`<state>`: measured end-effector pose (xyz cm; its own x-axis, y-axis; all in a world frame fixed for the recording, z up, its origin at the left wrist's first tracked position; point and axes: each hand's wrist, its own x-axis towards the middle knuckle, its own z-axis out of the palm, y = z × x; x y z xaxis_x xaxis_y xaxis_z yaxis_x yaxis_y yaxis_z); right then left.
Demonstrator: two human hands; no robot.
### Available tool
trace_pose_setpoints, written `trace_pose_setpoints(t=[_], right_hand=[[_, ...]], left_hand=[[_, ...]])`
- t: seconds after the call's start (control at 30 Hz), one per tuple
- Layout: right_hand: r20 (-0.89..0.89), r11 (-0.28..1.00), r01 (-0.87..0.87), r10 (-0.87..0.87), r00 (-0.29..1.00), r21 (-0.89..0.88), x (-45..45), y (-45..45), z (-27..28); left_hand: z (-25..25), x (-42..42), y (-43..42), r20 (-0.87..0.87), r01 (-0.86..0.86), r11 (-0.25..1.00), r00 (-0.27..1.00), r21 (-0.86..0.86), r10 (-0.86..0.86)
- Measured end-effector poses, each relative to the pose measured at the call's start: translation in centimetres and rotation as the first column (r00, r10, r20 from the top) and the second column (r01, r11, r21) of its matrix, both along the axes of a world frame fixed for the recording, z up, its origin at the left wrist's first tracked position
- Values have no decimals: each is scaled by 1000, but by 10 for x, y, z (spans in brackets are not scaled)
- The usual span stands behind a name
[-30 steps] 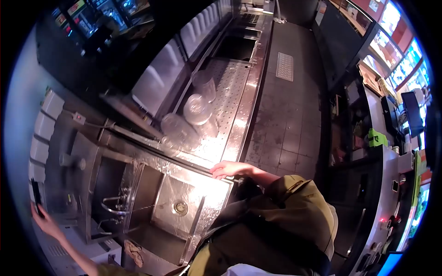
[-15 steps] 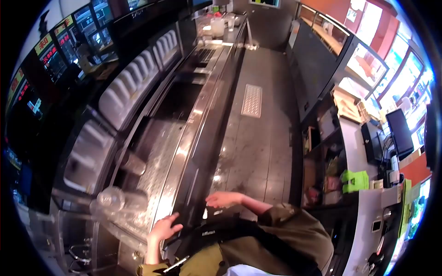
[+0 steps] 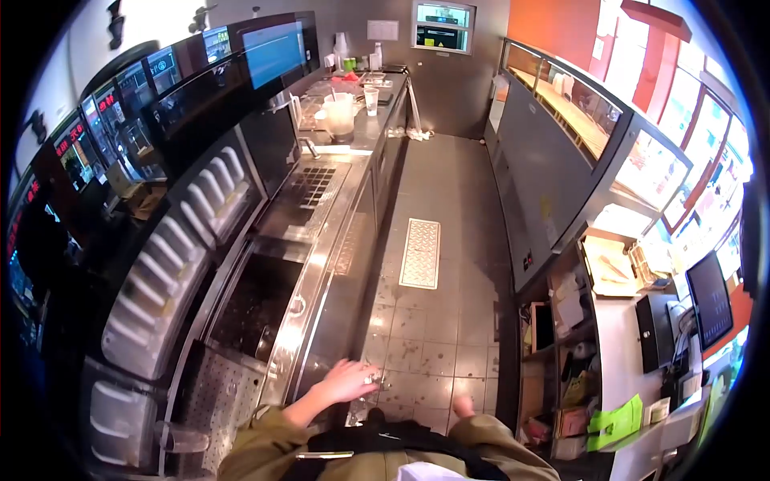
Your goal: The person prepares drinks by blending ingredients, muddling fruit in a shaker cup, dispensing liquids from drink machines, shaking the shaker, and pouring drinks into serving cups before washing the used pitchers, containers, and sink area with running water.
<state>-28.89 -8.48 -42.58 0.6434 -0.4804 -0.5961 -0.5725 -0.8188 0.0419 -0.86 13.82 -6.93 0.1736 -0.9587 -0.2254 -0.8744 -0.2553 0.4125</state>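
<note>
My left hand [image 3: 346,382] is over the front edge of the steel counter, its fingers stretched loosely forward and down, with no held object that I can make out. My right hand [image 3: 463,406] hangs low over the tiled floor near my body; it is small in view and its fingers are mostly hidden. To the left of my left hand runs the steel counter [image 3: 282,361] with a dark open sink [image 3: 255,309]. A clear cup [image 3: 186,439] lies on the perforated drain tray [image 3: 220,386] at lower left.
White bins [image 3: 152,301] line the counter's left side. Farther along stand a pitcher [image 3: 338,119] and a clear cup of liquid [image 3: 371,102]. A metal floor plate [image 3: 420,253] lies in the aisle. On the right are shelves, a monitor [image 3: 711,301] and a green bag [image 3: 615,423].
My view has moved forward along the aisle and tilted up. The clear container at lower left has left view. My left hand has shifted right; my right hand has dropped to my side.
</note>
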Motion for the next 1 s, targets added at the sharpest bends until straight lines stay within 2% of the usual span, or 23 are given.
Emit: trace_pose_setpoints(t=[0.03, 0.1, 0.13, 0.2, 0.27, 0.37, 0.43, 0.47, 0.5, 0.53, 0.57, 0.6, 0.63, 0.7, 0.73, 0.77, 0.8, 0.83, 0.87, 0.9, 0.93, 0.97, 1.0], right_hand=[[-157, 988, -152, 153, 976, 19, -27, -36, 16], [175, 949, -303, 314, 933, -85, -128, -96, -131], [134, 975, -174, 156, 979, 139, -134, -123, -60], [112, 949, -34, -2, 994, 315, -120, -173, -18], [134, 922, -55, 4, 991, 384, -85, -226, -2], [324, 846, -362, 242, 915, 391, -9, -322, -8], [515, 723, -678, 535, 670, 131, 81, -396, -36], [124, 891, -453, 454, 882, -42, 156, -413, -36], [374, 884, -370, 458, 806, -286, 215, -445, -45], [412, 950, -298, 311, 856, -98, 279, -474, -27], [649, 997, 38, -75, 757, 72, 343, -489, -12], [586, 893, 182, -412, 697, 412, 407, -504, 20], [398, 654, 293, -694, 600, 697, 467, -515, 53], [411, 630, 127, -632, 657, 766, 574, -544, 70], [375, 565, 121, -678, 632, 816, 625, -544, 86], [334, 504, 129, -722, 606, 854, 662, -550, 107], [263, 436, 147, -744, 615, 888, 701, -554, 121], [313, 412, -72, -557, 769, 908, 740, -586, 101], [391, 517, -67, -550, 738, 854, 770, -590, 111], [248, 365, -10, -613, 750, 931, 793, -596, 151], [318, 426, -25, -633, 706, 904, 812, -597, 192], [329, 398, -57, -662, 673, 916, 839, -614, 191], [342, 370, -96, -691, 637, 924, 865, -637, 191]], left_hand=[[18, 8, -46, -34, 86, 990, 995, -115, -91], [37, 20, -128, -67, 251, 900, 954, -357, -292], [39, 28, -164, -83, 322, 862, 920, -392, -382], [38, 45, -221, -43, 421, 822, 881, -384, -472], [20, 71, -274, -7, 464, 857, 879, -224, -477], [13, 128, -331, -31, 340, 939, 939, -56, -342], [16, 171, -360, 12, 241, 971, 971, 4, -241], [16, 193, -372, 29, 188, 982, 982, 33, -189], [8, 218, -386, 17, 135, 991, 991, 22, -136], [23, 241, -396, -61, 56, 995, 997, 79, -52], [27, 264, -401, -101, -19, 1000, 995, 2, 20], [28, 287, -404, -139, -100, 992, 986, -73, 90], [24, 311, -411, -184, -192, 980, 966, -52, 179], [23, 358, -422, -205, -303, 946, 939, -111, 277], [4, 389, -426, -194, -352, 927, 926, -131, 324], [-8, 415, -434, -212, -403, 878, 911, -260, 355], [-2, 439, -442, -245, -460, 851, 882, -253, 403], [-1, 463, -456, -246, -496, 825, 864, -271, 438], [3, 485, -470, -252, -539, 792, 840, -286, 480], [1, 506, -488, -276, -547, 769, 835, -331, 476], [3, 529, -505, -293, -564, 736, 825, -375, 483], [27, 540, -523, -429, -629, 723, 759, -286, 490], [19, 566, -543, -362, -557, 769, 819, -314, 445]])
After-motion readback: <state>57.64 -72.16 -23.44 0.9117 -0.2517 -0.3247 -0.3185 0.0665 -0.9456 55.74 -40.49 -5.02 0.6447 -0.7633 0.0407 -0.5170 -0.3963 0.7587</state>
